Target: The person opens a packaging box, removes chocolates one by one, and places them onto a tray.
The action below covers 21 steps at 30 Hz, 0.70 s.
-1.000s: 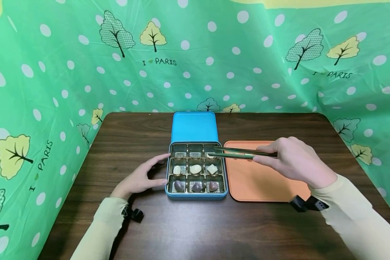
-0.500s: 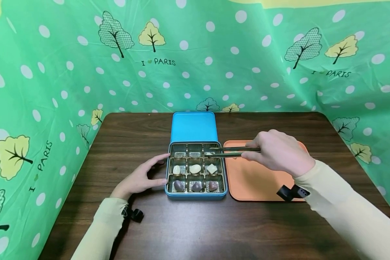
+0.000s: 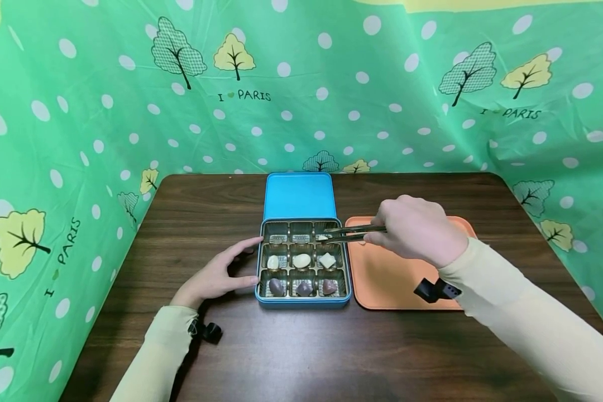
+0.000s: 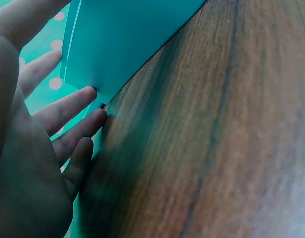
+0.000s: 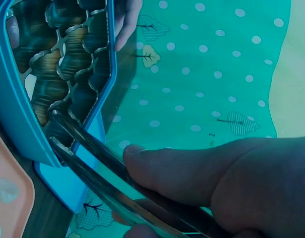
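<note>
An opened blue tin (image 3: 304, 303) holds a divided insert. Purple stones, one of them a purple stone (image 3: 304, 289), fill its front row. Whitish pieces, including an oval one (image 3: 301, 261), lie in the middle row. My right hand (image 3: 414, 230) grips metal tweezers (image 5: 100, 191) from the right. Their tips stand apart inside the back right compartment, around or just above a small whitish piece (image 3: 322, 237); contact cannot be made out. My left hand (image 3: 213, 277) has its fingers extended against the tin's left side, thumb near the front corner.
Behind the tin lies its blue lid (image 3: 300, 195). To the right, an orange tray (image 3: 392, 290) sits partly under my right arm; the right wrist view shows a whitish piece (image 5: 6, 190) on it. Dark wooden table (image 3: 291, 352); a green patterned cloth (image 3: 301, 84) hangs behind.
My right hand has moved left toward the tin and slightly farther away, turning a little as it went. The tweezer tips have stayed over the back right compartment. My left hand has not moved.
</note>
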Motion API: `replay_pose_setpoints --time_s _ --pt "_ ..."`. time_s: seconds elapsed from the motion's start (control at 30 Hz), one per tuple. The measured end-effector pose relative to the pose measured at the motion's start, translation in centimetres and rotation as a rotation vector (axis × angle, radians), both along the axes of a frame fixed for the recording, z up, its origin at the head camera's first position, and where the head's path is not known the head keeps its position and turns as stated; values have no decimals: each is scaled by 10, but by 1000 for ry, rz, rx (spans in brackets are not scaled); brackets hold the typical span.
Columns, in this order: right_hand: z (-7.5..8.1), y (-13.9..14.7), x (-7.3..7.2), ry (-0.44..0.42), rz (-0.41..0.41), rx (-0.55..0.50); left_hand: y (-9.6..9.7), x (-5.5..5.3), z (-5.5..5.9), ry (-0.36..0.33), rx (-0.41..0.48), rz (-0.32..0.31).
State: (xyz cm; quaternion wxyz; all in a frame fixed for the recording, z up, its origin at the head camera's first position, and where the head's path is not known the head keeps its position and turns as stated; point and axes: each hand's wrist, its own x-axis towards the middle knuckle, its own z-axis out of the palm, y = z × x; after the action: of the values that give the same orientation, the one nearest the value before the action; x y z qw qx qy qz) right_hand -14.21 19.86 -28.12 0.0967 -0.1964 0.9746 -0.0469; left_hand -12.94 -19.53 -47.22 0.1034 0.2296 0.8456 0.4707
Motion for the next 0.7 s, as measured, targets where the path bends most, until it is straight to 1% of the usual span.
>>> replay_pose_setpoints --time_s 0.27,0.53,0.7 --pt "0 -11 -2 1 -8 38 -1 0 -2 3 -8 -3" --pt "1 -15 -3 -45 -32 70 0 -1 0 -10 -5 4" --pt "1 -19 -2 -34 -38 72 0 -1 -1 -10 -4 5"
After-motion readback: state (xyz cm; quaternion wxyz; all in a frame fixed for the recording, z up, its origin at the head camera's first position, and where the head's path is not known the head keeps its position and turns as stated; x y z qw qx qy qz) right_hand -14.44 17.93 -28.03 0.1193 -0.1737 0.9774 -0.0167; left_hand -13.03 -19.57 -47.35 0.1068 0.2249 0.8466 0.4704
